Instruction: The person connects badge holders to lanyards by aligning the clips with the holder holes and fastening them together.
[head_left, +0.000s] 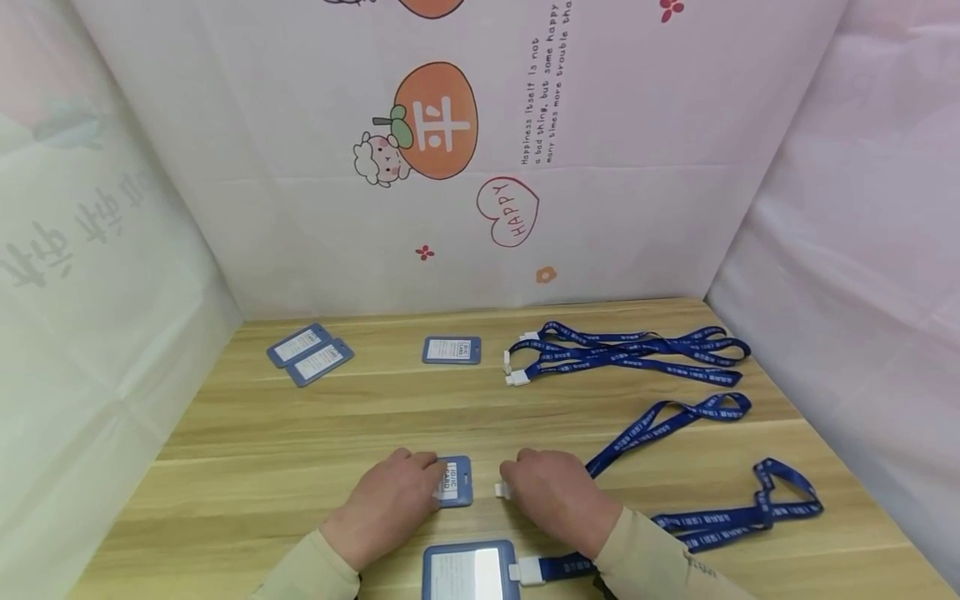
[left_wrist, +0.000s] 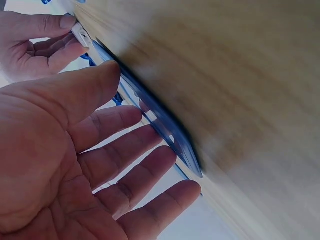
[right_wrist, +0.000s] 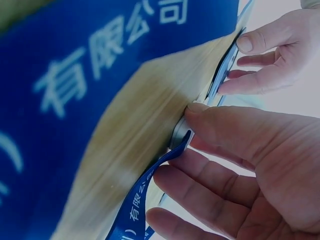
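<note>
My left hand is at a small blue ID card holder lying on the wooden table. Its thumb and fingertips hold that holder at the edges, as the left wrist view shows; its left part is covered. To the right, my right hand pinches the white plastic clip of a blue lanyard. In the right wrist view the printed strap runs past the curled fingers. A small gap separates the clip from the holder's slotted end.
In front, another card holder is joined to a lanyard by its white clip. Two overlapping holders lie at the back left, one holder at the back middle. Several lanyards lie back right. Cloth walls enclose the table.
</note>
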